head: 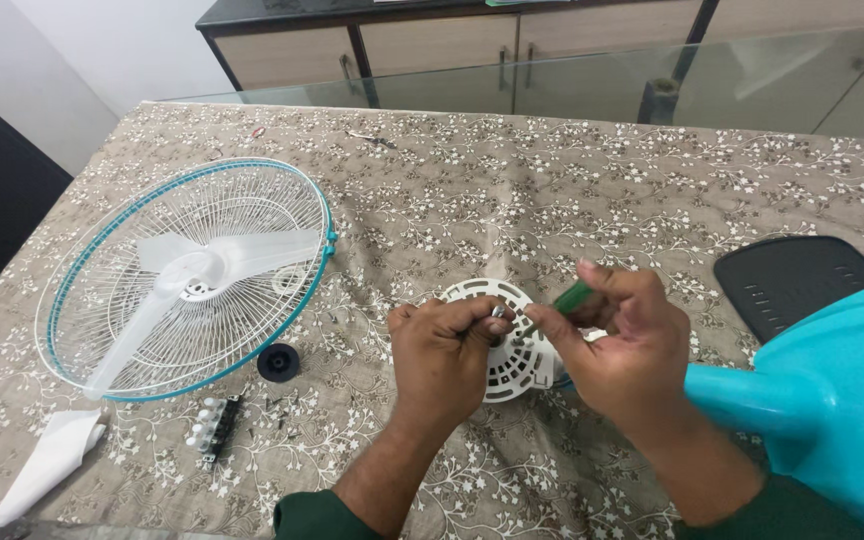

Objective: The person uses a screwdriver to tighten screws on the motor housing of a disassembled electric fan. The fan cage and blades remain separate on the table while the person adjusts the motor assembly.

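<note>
Floral brown cloth covers the tabletop (572,190), with a glass panel and cabinets behind. Near its middle the left hand (447,355) pinches a small metal part between closed fingers against the white vented motor cover (502,345), seemingly to steady it, while the right hand (622,345) grips a green-handled screwdriver (567,298) angled down at the same spot. A fan guard with blades (187,275) lies aside to the left, a button switch block (214,428) below it, the teal fan base (832,400) at right.

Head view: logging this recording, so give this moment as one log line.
left hand: pinching small part at white motor housing | right hand: green-handled screwdriver | fan guard: flat on tablecloth
</note>
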